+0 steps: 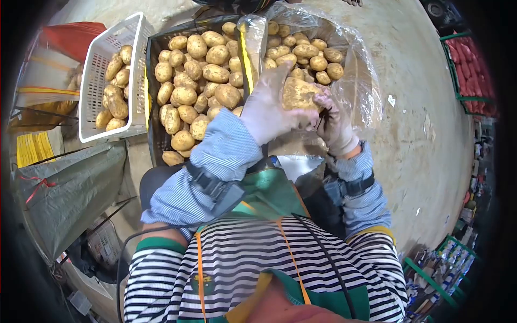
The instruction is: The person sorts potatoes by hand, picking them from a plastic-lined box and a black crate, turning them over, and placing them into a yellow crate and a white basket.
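A large, dirt-covered potato (298,93) is held up over the plastic-lined box. My left hand (269,110), in a pale glove, grips it from the left, thumb below and fingers above. On its right side, the gloved fingers of my right hand (336,125) are bent against the potato. Something small and dark shows by the right fingertips, too small to name. Beneath and beyond the hands, loose potatoes (307,51) lie in the box lined with clear plastic (358,81). Left of it stands a dark-lined crate (154,116) full of potatoes.
A white perforated basket (89,102) with several potatoes stands at the far left. Grey sheeting (75,188) hangs below it. On the right is concrete floor (414,140) with scraps, and beyond it a green crate (467,75) of reddish produce. A black cable runs beside my left arm.
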The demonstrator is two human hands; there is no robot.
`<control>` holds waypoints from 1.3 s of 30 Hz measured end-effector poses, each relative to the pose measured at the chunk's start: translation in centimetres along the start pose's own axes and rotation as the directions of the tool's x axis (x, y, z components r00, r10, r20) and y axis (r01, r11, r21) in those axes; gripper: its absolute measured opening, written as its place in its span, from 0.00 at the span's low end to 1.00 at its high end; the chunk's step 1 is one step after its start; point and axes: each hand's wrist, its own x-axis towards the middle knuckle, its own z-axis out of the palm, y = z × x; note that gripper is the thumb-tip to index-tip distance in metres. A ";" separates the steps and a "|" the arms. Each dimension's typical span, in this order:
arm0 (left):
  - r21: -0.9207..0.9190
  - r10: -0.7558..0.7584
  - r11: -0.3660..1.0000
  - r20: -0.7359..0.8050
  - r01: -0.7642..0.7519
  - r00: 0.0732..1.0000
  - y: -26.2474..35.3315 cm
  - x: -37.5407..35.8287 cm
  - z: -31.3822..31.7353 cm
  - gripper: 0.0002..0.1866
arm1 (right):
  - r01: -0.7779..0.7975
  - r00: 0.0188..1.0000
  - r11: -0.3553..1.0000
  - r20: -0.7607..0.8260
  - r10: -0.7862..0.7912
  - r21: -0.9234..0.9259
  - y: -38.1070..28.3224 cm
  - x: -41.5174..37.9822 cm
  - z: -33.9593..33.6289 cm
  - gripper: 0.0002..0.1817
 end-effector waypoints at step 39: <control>-0.026 -0.025 0.999 -0.148 0.021 0.989 -4.0 2.9 2.5 0.15 | -0.592 0.566 -0.041 0.451 0.690 0.805 -2.8 -4.7 4.3 0.26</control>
